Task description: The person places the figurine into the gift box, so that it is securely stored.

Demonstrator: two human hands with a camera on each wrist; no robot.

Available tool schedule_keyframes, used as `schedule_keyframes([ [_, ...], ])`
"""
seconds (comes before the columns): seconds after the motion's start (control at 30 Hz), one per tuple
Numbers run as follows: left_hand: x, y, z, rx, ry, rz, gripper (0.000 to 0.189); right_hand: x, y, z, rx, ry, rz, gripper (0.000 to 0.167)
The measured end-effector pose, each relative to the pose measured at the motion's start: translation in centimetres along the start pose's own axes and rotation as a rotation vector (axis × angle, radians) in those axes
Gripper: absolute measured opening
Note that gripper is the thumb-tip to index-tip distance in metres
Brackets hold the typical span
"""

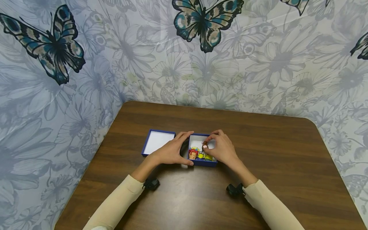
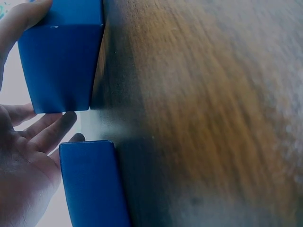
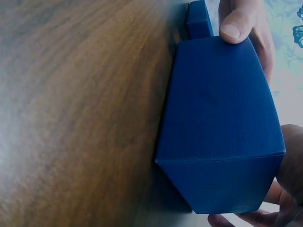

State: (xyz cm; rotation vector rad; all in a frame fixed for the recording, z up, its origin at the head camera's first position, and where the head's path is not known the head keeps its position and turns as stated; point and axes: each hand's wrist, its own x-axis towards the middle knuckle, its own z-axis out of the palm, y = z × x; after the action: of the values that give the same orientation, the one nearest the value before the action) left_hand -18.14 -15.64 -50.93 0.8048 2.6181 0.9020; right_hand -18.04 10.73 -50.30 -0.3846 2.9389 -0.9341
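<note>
An open blue box [image 1: 203, 163] with a white inside stands on the table, several small toy figures in it. My left hand [image 1: 168, 151] grips the box at its left side, thumb on the front wall and fingers toward the back. With thumb and fingertips, my right hand [image 1: 224, 148] pinches a small brown-topped figurine [image 1: 204, 146] inside the box. A red-and-yellow figure [image 1: 193, 154] and a yellow-and-blue figure [image 1: 200, 156] lie in its front part. Other yellow pieces are partly hidden by the right hand. Only the blue outer walls [image 3: 218, 99] of the box show in the right wrist view.
Left of the box lies the blue-edged lid [image 1: 158, 142], its white inside facing up, partly behind the left hand. The brown wooden table [image 1: 273, 153] extends around both. Behind it hangs a cloth [image 1: 207, 73] printed with flowers and butterflies.
</note>
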Motion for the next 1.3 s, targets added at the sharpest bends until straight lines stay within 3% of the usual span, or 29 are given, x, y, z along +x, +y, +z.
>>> schedule_keyframes([
  [0.63, -0.4, 0.4, -0.1, 0.052, -0.002, -0.017, 0.135, -1.0, 0.2, -1.0, 0.042, -0.003, -0.039, 0.045],
  [0.87, -1.3, 0.6, -0.4, 0.094, 0.017, -0.027, 0.141, -1.4, 0.5, -2.1, 0.073, 0.033, -0.064, 0.040],
  [1.13, -3.2, -0.5, -1.6, 0.099, 0.115, -0.026, 0.138, -1.2, -0.2, -2.6, 0.112, 0.059, -0.116, 0.044],
  [1.3, -5.1, -2.0, -3.2, 0.075, 0.197, -0.026, 0.129, -0.6, -1.9, -2.0, 0.119, -0.007, -0.146, 0.060],
])
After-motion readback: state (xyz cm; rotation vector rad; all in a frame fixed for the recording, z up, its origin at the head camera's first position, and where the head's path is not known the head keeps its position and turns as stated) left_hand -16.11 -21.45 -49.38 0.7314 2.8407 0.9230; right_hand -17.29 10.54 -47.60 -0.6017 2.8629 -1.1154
